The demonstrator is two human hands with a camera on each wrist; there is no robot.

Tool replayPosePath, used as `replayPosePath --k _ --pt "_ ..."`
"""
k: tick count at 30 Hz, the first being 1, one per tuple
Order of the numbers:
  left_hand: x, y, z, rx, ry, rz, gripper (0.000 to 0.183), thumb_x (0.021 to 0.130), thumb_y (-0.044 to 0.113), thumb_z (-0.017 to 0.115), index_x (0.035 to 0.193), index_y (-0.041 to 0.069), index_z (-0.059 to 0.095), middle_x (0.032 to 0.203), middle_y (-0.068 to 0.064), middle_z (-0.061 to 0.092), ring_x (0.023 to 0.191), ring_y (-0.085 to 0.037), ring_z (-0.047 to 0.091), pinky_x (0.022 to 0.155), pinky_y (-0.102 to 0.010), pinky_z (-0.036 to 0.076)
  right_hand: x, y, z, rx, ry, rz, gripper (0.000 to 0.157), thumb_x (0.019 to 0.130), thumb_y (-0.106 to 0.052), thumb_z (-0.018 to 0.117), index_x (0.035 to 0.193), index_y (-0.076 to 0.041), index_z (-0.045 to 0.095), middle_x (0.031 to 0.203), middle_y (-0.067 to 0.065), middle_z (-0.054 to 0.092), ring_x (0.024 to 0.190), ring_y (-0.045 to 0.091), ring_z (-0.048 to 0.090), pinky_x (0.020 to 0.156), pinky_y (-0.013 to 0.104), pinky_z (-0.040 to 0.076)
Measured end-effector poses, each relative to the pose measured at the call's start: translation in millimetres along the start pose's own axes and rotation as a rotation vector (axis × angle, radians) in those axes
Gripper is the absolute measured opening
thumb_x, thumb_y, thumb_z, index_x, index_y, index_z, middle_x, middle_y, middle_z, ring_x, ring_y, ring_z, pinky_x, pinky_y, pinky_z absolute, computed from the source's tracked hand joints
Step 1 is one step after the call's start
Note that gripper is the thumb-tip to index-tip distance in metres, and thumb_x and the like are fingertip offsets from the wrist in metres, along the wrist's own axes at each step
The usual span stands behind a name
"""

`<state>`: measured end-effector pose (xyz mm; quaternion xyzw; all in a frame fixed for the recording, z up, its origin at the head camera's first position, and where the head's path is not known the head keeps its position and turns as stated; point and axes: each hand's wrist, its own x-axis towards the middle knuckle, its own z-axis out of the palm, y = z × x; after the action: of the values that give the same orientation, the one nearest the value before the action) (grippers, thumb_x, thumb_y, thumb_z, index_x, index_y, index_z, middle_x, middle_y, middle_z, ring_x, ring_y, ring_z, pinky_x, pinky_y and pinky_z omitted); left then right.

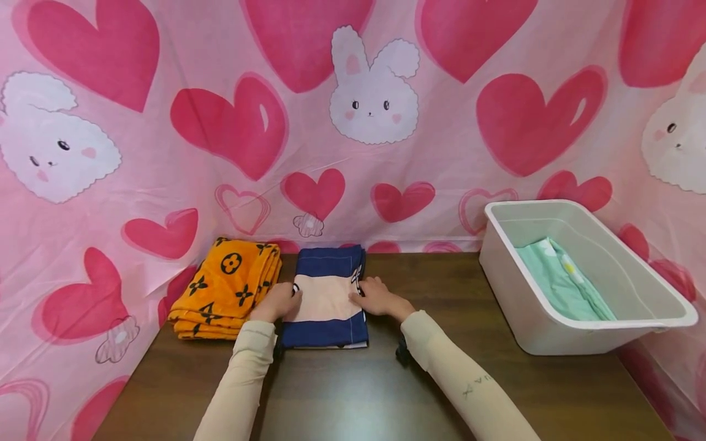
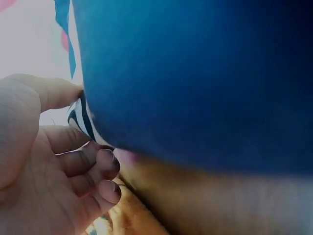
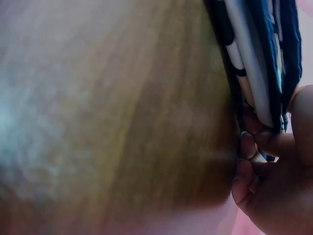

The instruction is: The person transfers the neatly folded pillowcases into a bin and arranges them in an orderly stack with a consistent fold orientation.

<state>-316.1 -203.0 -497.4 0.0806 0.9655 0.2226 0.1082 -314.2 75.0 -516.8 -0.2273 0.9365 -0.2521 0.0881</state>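
Observation:
A folded cloth [image 1: 324, 296], navy at both ends with a pale band across the middle, lies flat on the table. My left hand [image 1: 280, 301] pinches its left edge; in the left wrist view the thumb is above and the fingers [image 2: 108, 164] curl at the border. At the opposite edge my right hand [image 1: 380, 298] grips the cloth, its thumb on top. The right wrist view shows the stacked layers [image 3: 264, 63] between that thumb and the curled fingers [image 3: 247, 147]. The cloth's underside is hidden.
Left of the cloth sits a stack of folded orange fabric [image 1: 228, 285] with black motifs. A pale plastic bin [image 1: 529, 306] stands at the right, with folded mint-green fabric [image 1: 562, 282] inside. Behind the dark wooden table [image 1: 353, 392] hangs a pink heart-and-bunny curtain [image 1: 309, 147].

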Motion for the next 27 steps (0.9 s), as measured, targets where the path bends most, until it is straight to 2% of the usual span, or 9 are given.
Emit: replayPosePath --k 6,12,18,27 --pt "-2.5 5.9 2.3 0.067 -0.005 0.022 0.035 0.104 0.023 0.052 0.075 0.003 0.058 0.068 -0.011 0.055 0.063 -0.025 0.055 0.061 -0.033 0.044 0 -4 1.9 -0.048 0.028 -0.031 0.045 0.101 -0.029 0.054 0.118 0.012 0.063 0.106 0.023 0.058 0.099 0.035 0.049 0.088 0.048 0.044" --pt "-5.2 5.8 0.6 0.06 -0.037 0.008 0.04 0.105 0.024 0.051 0.072 0.003 0.061 0.069 -0.011 0.059 0.065 -0.024 0.058 0.066 -0.034 0.047 1 -4 5.0 -0.141 0.054 -0.055 0.031 0.098 -0.021 0.055 0.104 0.009 0.062 0.094 0.018 0.056 0.092 0.034 0.05 0.081 0.045 0.044" --pt "-4.7 3.9 0.8 0.026 -0.068 -0.002 0.043 0.102 0.027 0.058 0.065 0.006 0.057 0.058 -0.005 0.048 0.056 -0.021 0.054 0.057 -0.028 0.041 -2 -3 5.5 -0.207 0.04 -0.063 0.029 0.099 -0.019 0.052 0.106 0.008 0.06 0.097 0.018 0.056 0.093 0.035 0.051 0.085 0.046 0.046" --pt "-5.4 -2.3 -0.3 -0.04 -0.084 0.028 0.034 0.099 0.031 0.062 0.077 0.005 0.059 0.06 -0.003 0.045 0.055 -0.019 0.049 0.053 -0.027 0.038 -10 -8 2.6 -0.246 0.004 -0.071 0.028 0.103 -0.019 0.051 0.109 0.008 0.059 0.098 0.018 0.057 0.094 0.033 0.051 0.088 0.047 0.046"
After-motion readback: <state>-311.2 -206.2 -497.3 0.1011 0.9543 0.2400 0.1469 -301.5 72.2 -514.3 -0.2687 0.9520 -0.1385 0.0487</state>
